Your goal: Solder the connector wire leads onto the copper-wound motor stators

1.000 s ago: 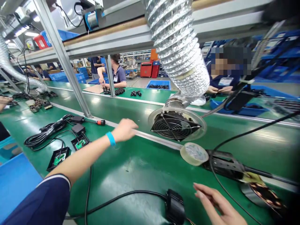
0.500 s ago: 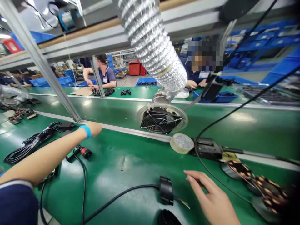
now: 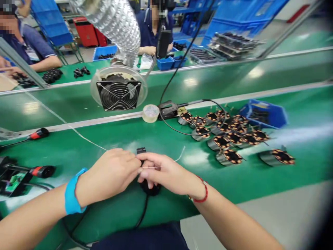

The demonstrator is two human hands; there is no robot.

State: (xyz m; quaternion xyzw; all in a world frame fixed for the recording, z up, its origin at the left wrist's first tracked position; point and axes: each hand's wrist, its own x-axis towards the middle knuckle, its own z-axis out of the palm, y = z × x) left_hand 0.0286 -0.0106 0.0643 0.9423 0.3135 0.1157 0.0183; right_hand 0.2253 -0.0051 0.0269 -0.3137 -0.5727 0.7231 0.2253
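A thin, pale, wire-like strand (image 3: 78,132) slants down from the upper left to my left hand (image 3: 111,173), whose fingers are closed on it. My right hand (image 3: 166,172), touching the left fingertips, pinches the same strand, and a bent end sticks out above its knuckles. Whether the strand is wire or thread I cannot make out. Beneath both hands is a black round part (image 3: 154,190), partly covered by the fingers, with a black cable (image 3: 143,215) running down from it. A small black block-like piece (image 3: 141,150) shows just above the fingertips.
Several copper-wound motor stators (image 3: 229,157) stand on the right by a blue bin (image 3: 275,116). A tape roll (image 3: 150,114) and black holder (image 3: 169,110) sit before the fan-faced extractor (image 3: 119,95). Circuit-board housings (image 3: 15,180) lie left. Co-workers sit across the bench.
The view has turned right. My left hand has come back from the far left, bringing the strand. My right hand, previously open beside the round part, now meets it and pinches the strand.
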